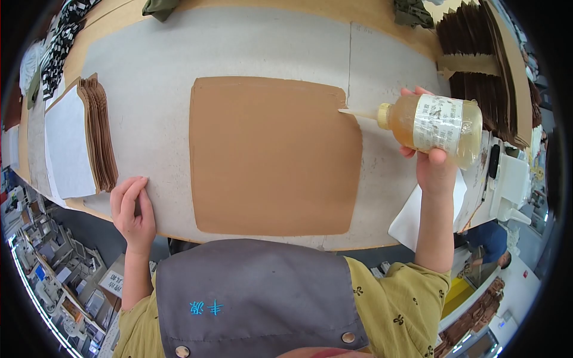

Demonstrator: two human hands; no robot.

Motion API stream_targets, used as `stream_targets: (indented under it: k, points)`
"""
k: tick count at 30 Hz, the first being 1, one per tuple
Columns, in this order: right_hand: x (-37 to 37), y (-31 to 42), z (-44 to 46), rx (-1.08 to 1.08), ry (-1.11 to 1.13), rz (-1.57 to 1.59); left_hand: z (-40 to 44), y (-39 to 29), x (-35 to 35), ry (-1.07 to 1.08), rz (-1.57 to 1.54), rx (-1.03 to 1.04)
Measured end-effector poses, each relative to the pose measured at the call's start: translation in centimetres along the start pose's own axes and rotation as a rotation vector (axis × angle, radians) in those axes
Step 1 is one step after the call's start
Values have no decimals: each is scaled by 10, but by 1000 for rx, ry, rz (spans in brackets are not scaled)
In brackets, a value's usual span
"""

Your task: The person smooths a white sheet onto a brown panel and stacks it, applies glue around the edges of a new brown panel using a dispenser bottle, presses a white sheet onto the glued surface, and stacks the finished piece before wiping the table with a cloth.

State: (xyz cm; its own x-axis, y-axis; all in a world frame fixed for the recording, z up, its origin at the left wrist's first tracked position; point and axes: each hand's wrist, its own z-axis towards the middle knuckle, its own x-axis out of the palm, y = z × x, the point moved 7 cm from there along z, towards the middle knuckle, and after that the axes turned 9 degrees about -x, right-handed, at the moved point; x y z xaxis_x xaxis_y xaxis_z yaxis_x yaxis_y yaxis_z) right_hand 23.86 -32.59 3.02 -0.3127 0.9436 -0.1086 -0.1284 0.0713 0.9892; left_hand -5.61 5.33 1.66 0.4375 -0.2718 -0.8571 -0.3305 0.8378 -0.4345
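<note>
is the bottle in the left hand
No, the right hand holds the bottle, while the left hand is near the paper stack with no bottle in its fingers.

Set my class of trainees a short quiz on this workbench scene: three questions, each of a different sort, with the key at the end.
1. Multiple choice. What is in the grip of the right hand?
A) a pair of scissors
B) a labelled bottle with a pointed nozzle
C) a paintbrush

2. True or false. The left hand is apart from the large brown sheet.

3. Fill in the blank. Seen from the person's side, the nozzle tip is near the brown sheet's far ____ corner.

Key: 1 B; 2 true; 3 right.
</note>
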Motion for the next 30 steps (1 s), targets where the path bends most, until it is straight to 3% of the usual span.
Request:
stream_targets:
  k: [4,25,30]
  points:
    - [-5,1,-2,51,78,44,0,0,0,-3,-10,-3]
    - [-34,-1,-34,47,36,34,-2,0,0,7,-6,18]
    - [-35,0,-45,-22,-68,54,-2,-1,2,16,-15,19]
